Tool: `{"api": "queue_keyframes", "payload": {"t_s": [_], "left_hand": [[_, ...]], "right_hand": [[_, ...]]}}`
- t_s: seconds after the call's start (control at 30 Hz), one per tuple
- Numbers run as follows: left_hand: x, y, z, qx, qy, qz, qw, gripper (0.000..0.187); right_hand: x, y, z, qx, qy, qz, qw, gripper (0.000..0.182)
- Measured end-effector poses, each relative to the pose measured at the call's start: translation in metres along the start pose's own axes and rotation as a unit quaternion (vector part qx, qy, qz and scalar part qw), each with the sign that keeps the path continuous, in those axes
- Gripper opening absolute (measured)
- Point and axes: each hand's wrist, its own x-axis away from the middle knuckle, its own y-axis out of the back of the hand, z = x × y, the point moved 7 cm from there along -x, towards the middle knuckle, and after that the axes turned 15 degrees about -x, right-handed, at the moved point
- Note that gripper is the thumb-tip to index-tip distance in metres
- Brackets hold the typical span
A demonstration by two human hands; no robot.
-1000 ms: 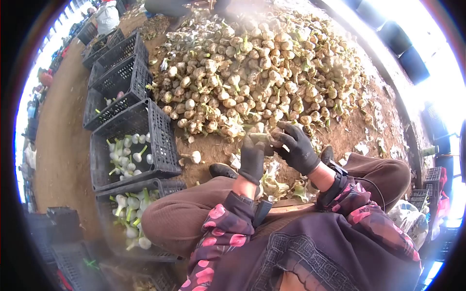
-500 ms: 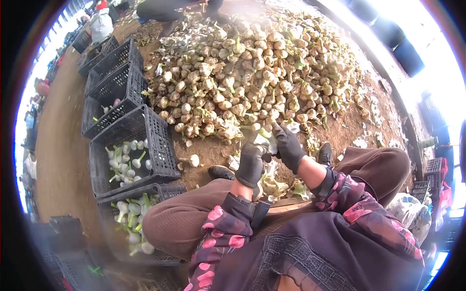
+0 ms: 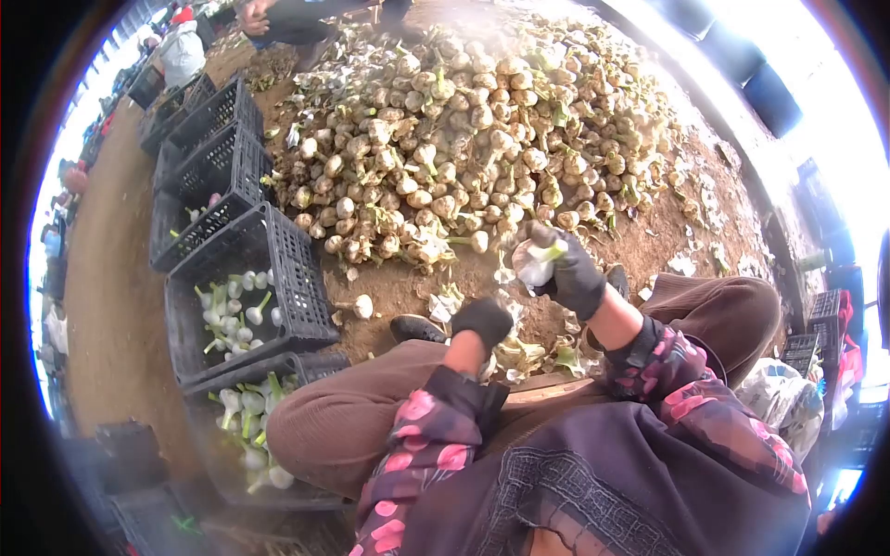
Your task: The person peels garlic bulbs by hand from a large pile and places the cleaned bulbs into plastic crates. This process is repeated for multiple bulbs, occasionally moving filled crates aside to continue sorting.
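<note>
My right hand (image 3: pixel 578 280), in a dark glove, grips a garlic bulb (image 3: pixel 535 266) with a whitish, cleaned side and a short pale-green stem. Lower and to the left, my left hand (image 3: pixel 483 321), gloved too, is curled closed apart from the bulb; whatever its fingers hold is hidden. Peeled skins and leaves (image 3: pixel 519 357) lie on the ground between my feet, beneath both hands. Beyond them rises a big heap of unpeeled garlic (image 3: pixel 445 157). One loose bulb (image 3: pixel 362 306) rests on the soil left of my left hand.
Along my left runs a row of black crates; one crate (image 3: pixel 332 306) holds cleaned garlic (image 3: pixel 239 310), and the nearer one holds more bulbs (image 3: pixel 250 408). At the far side of the heap, another person's hand (image 3: pixel 253 17) shows. A white plastic bag (image 3: pixel 781 394) sits at my right.
My hands have moved apart. My right hand has shifted slightly right with the garlic bulb, while my left hand has let go of it and drawn down toward me.
</note>
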Motion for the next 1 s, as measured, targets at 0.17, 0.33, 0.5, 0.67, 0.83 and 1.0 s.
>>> {"api": "queue_keyframes", "payload": {"t_s": [0.17, 0.33, 0.5, 0.67, 0.83, 1.0], "left_hand": [[0.02, 0.001, -0.015, 0.061, 0.024, -0.145, 0.987, 0.058], [0.047, 0.07, -0.015, 0.691, 0.028, -0.037, 0.721, 0.054], [0.042, 0.084, -0.032, 0.844, -0.089, -0.104, 0.518, 0.063], [0.037, 0.058, -0.01, 0.667, 0.03, -0.221, 0.711, 0.072], [0.046, 0.069, -0.011, 0.413, 0.118, -0.233, 0.872, 0.083], [0.05, 0.073, -0.011, 0.403, 0.117, -0.216, 0.882, 0.079]], "right_hand": [[-0.006, -0.004, 0.018, 0.018, -0.038, 0.05, 0.998, 0.025], [-0.009, 0.052, -0.002, -0.05, 0.034, -0.01, 0.998, 0.026], [-0.005, 0.034, -0.029, -0.183, -0.138, 0.181, 0.956, 0.02], [-0.005, 0.002, 0.014, 0.62, 0.06, -0.032, 0.782, 0.03], [-0.007, 0.006, 0.0, 0.767, 0.01, 0.004, 0.641, 0.029], [-0.005, 0.009, 0.0, 0.789, 0.134, -0.013, 0.6, 0.023]]}}
